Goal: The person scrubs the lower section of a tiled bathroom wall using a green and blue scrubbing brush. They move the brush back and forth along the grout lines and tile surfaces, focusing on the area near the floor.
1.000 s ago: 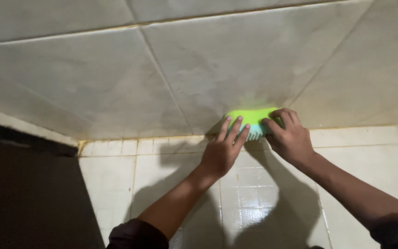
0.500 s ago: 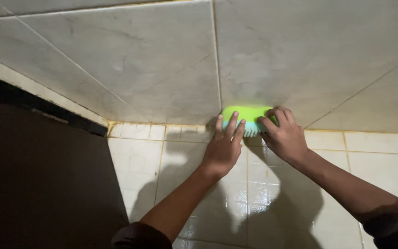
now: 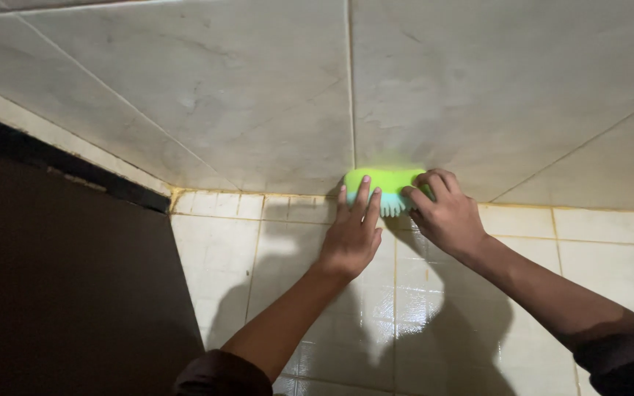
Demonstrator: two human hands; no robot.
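Both hands on one green scrub brush, at the seam where the small wall tiles meet the large pale tiles beyond. Brush a little right of centre in the scene, at the far end of both arms, its pale blue-green bristles showing along the near edge and turned toward the small tiles.

Left hand laid flat, fingers together and straight, fingertips over the left end of the brush, palm against the small tiles. Right hand curled over the right end, fingers bent around the green back; thumb hidden, so the grip underneath not visible.

Long axis of the brush left to right, lying along the seam. Rounded ends, left end just past the vertical grout line in the large tiles.

Edges: yellowish grout seam running left from the brush to a corner, where a dark panel with a black upper edge closes off the left side. Seam going on to the right past the right hand, out to the frame edge. Open tile along the seam on both sides of the brush, more to the right than to the left. Diagonal grout lines crossing the large tiles far left and far right. Dark sleeves at the near edge; hand shadows on the glossy small tiles below.
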